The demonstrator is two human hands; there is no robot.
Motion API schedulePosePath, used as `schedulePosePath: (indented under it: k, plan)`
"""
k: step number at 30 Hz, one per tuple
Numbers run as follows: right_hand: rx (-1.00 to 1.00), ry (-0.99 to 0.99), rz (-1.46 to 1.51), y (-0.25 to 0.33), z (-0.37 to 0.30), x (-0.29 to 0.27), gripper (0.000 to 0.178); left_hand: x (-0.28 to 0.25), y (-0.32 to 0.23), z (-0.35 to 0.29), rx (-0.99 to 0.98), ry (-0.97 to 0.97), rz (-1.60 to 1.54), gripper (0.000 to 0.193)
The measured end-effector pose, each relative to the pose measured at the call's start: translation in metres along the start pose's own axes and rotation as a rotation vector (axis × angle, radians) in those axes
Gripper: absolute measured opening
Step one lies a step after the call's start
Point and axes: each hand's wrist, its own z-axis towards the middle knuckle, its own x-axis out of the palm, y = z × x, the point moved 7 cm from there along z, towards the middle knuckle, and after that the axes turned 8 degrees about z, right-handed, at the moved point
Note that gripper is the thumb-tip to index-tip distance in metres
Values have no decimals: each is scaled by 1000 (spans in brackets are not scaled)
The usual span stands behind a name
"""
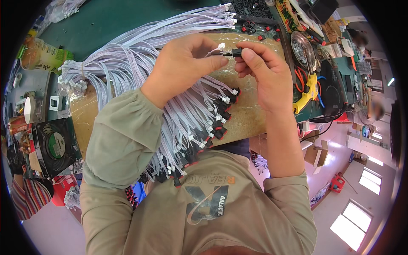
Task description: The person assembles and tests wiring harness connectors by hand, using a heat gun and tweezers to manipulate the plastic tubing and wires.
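Observation:
My left hand (180,66) pinches the end of a white ribbon cable, and a small white connector (221,46) sticks up at its fingertips. Facing it, my right hand (267,74) grips a small black plastic housing (236,52) between thumb and fingers. A thin dark piece bridges the gap between both hands; its kind is too small to tell. Under my hands lies a large bundle of white ribbon cables (136,63). Many near ends carry white connectors and black housings with red edges (219,132), fanned out toward my body.
A tan board (250,106) lies on the green table (106,25). Loose black and red parts (261,37) are scattered at its far right. A yellow glue gun (307,94) and a round metal dish (302,49) stand at the right. A black fan (54,145) sits at the left.

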Motion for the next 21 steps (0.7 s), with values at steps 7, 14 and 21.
schedulePosePath:
  k: [7, 14, 21]
  plan:
    - [12, 31, 29, -2, 0, -2, 24, 2, 4, 0, -11, 34, -32, 19]
    - [27, 42, 51, -4, -1, -3, 24, 4, 3, -1, -7, 68, -10, 16]
    - [24, 53, 14, -2, -2, -3, 23, 5, -6, -3, 21, 70, 117, 19]
